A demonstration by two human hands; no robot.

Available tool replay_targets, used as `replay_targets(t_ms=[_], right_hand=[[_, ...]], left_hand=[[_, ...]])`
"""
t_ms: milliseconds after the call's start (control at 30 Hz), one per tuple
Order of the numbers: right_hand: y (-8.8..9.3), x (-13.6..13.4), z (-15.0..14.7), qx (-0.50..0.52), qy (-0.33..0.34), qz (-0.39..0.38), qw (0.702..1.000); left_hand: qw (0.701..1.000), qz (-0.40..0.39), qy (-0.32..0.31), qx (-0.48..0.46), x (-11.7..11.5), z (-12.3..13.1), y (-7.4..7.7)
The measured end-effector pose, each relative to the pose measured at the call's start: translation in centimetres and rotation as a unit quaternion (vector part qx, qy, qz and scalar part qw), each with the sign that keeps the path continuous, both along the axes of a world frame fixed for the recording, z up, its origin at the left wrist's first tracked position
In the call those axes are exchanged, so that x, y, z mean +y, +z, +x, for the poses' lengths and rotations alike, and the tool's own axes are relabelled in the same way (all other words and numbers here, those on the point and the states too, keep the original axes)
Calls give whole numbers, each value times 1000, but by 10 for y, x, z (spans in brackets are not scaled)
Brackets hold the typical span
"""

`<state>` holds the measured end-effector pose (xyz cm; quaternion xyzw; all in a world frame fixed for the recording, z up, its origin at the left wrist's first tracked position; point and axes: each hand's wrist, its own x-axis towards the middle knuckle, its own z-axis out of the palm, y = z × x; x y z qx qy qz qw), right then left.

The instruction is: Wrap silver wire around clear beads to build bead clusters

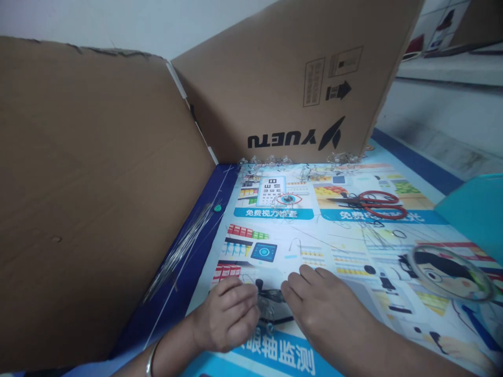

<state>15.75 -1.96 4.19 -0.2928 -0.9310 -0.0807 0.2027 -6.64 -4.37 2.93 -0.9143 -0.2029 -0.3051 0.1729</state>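
My left hand [230, 314] is closed, its fingers curled inward, low in the view. Facing it, my right hand [324, 301] is closed too, with fingertips pinched together. A small tangle of clear beads and thin wire [269, 311] shows in the gap between them. My fingers and the printed picture behind hide whether either hand grips it. Beyond my hands a bent thin wire [294, 245] lies on the printed sheet [271, 267]. To the left rests a bundle of straight, silvery wires [186, 243].
Red-handled scissors [383, 204] lie at the right, near a small ring [398, 234]. A round clear rimmed dish or lens [487, 285] is nearer. Clear wire pieces [275, 161] line the foot of the cardboard wall [243, 104]. Another cardboard panel [86, 183] stands left.
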Motion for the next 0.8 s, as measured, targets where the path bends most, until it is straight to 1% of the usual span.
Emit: replay_targets(t_ms=[133,333,467,533,600,700,800], right_hand=[[0,-1,0,-7,-2,-17,1000],[-2,1,1,-4,8,-17,1000],[-6,5,2,-6,-1,-24,1000],[-6,9,4,0,-11,-43,999],[-5,13,7,7,-22,-67,998],[-5,18,14,17,-41,-89,995],[-9,20,21,20,-57,-99,993]], left_hand=[[1000,1,1,7,0,1,0],[1000,-5,-1,8,-1,1,0],[999,-24,20,7,0,1,-2],[997,-65,41,-16,1,2,-4],[989,-124,63,-54,3,3,-3],[968,-204,91,-114,6,4,-1],[948,-259,109,-151,6,4,3]])
